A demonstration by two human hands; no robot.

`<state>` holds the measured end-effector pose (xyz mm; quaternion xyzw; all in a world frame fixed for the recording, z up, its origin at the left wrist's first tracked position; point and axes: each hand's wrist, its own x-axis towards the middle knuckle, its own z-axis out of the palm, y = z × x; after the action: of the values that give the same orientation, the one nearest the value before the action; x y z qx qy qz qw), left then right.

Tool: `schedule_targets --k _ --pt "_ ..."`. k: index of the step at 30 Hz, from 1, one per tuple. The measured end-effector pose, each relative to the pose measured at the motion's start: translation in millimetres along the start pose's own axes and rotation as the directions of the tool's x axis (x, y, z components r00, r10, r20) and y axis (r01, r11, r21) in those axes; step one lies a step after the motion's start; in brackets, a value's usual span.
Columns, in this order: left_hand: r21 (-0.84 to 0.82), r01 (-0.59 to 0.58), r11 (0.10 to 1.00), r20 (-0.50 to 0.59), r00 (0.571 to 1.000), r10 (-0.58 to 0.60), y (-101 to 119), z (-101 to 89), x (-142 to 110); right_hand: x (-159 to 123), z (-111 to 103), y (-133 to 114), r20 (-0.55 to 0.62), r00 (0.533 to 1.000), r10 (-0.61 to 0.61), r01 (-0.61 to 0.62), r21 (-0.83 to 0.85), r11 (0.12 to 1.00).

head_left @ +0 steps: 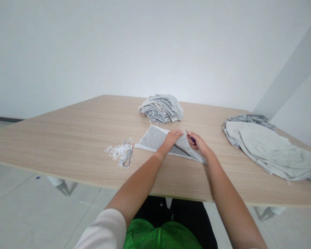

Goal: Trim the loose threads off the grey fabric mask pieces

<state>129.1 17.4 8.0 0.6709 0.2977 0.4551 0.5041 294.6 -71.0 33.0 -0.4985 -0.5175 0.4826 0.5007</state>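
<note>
A grey piece of fabric (155,137) with pale edges lies on the table in front of me, partly lifted and folded at its right side. My left hand (173,137) is closed on its upper edge, pinching it between the fingers. In my right hand (198,143) is a small pair of thread snips (192,139) with a dark purple handle. The tips point at the fabric's edge, close to my left fingertips. Whether the blades touch the cloth is too small to tell.
A heap of grey fabric pieces (162,109) stands behind the cloth. White and grey thread scraps (121,152) lie to the left. A larger stack of grey fabric (266,147) covers the right side of the wooden table (75,138). A white wall (134,45) rises behind.
</note>
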Motion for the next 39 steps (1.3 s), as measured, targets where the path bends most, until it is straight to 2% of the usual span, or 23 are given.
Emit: schedule_targets --k 5,9,12,21,29,39 --pt "-0.027 0.034 0.999 -0.026 0.999 -0.034 -4 0.6 1 8 -1 14 -0.059 0.996 -0.072 0.059 -0.194 0.979" --pt "-0.042 0.048 0.998 -0.054 0.997 -0.05 -7 0.8 1 14 -2 21 -0.088 0.965 -0.247 0.188 -0.428 0.884" --pt "-0.019 0.029 0.999 -0.062 0.998 -0.031 -10 1.6 2 17 -1 23 -0.066 0.95 -0.305 0.227 -0.522 0.822" --pt "0.113 -0.022 0.993 -0.058 0.998 0.029 -15 2.6 5 14 2 22 -0.095 0.94 -0.327 0.212 -0.587 0.781" --pt "0.113 -0.051 0.992 -0.007 0.999 0.052 -11 1.1 2 11 4 21 -0.107 0.941 -0.32 0.19 -0.617 0.764" --pt "0.122 -0.054 0.991 -0.032 0.998 0.058 -4 1.9 -1 11 4 24 -0.111 0.94 -0.323 0.176 -0.654 0.736"
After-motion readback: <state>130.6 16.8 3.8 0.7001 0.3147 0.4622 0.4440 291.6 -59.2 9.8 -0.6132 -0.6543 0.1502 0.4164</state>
